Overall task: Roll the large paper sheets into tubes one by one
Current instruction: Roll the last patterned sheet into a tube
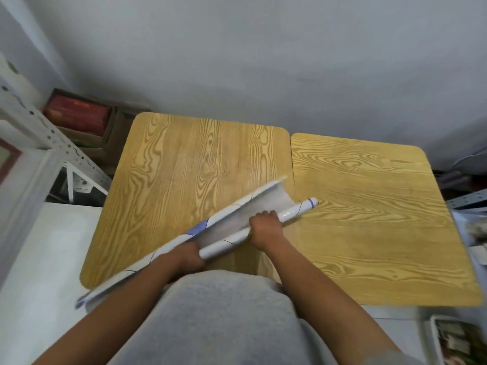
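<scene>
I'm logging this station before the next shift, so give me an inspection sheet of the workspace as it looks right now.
Surface: two wood-grain tables pushed side by side.
Job's things: one paper sheet, partly rolled, its loose flap standing up.
Clutter: nothing seen on the tabletops.
Grippers: left hand and right hand both grip the roll.
Cables: nothing seen.
Surroundings: grey wall, white metal shelving, box of red items.
</scene>
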